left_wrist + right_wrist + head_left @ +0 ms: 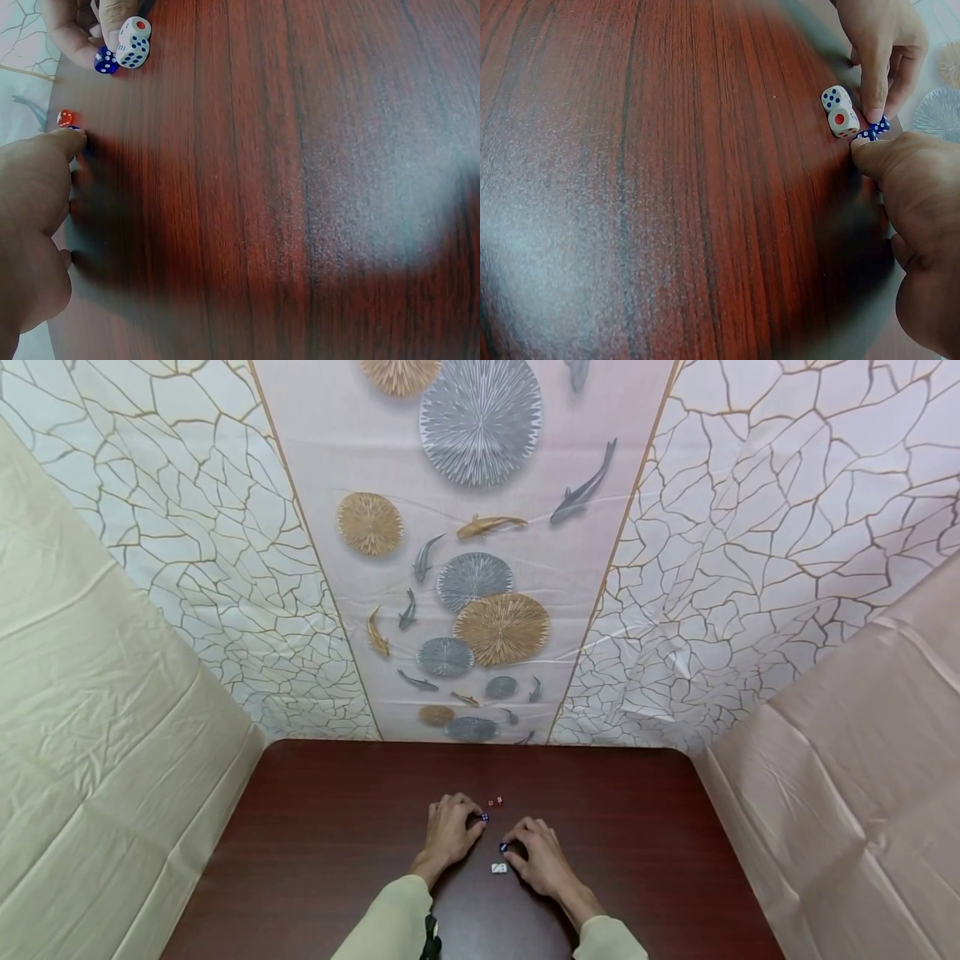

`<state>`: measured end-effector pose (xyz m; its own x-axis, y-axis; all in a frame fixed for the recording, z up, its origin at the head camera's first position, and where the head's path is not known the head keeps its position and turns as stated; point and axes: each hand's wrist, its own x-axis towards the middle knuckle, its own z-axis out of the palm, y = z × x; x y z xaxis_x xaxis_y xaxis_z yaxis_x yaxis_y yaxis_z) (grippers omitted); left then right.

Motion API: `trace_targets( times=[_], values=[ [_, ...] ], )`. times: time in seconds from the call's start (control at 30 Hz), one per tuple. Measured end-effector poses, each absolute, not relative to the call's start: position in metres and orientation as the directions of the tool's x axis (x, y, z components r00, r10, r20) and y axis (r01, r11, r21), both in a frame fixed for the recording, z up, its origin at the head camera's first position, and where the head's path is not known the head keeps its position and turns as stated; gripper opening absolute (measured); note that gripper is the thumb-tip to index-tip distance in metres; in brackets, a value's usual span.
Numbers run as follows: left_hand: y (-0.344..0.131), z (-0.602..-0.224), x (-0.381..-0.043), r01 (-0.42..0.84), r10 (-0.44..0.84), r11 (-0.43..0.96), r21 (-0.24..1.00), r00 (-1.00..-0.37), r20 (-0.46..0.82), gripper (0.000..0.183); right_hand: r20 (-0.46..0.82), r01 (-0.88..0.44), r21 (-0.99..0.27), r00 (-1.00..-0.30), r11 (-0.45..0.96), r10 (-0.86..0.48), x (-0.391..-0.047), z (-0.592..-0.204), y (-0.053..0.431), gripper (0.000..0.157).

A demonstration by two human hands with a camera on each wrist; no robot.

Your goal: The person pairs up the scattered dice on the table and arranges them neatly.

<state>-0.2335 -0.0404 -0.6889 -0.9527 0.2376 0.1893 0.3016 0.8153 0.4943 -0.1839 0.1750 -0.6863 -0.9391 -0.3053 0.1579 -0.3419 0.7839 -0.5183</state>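
One blue die (485, 817) is pinched in the grip of the left hand (449, 828), a second blue die (503, 847) in that of the right hand (542, 858) — both at the table's (315, 860) middle. Touching white dice (495, 868) and small red dice (500, 800) are seen nearby.

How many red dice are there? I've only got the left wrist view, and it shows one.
Observer: Two. The head view shows both red dice close together.
Operator: What's the left hand doing with its blue die? It's mostly hidden from me.
Observer: The head view shows the die pinched between thumb and forefinger.
Operator: The right hand is cut off at my top edge. Is there a sleeve?
Observer: Yes, the head view shows a pale sleeve on that forearm.
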Motion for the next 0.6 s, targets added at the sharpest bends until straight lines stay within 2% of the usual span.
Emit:
trace_targets(
  times=[0.6],
  values=[
    [-0.048, -0.696, -0.222, 0.351, 0.284, 0.797, 0.491, -0.936, 0.208, 0.012, 0.134, -0.328, -0.533, -0.943, 0.780, -0.305, -0.183, -0.687, 0.177, 0.016]
  ],
)
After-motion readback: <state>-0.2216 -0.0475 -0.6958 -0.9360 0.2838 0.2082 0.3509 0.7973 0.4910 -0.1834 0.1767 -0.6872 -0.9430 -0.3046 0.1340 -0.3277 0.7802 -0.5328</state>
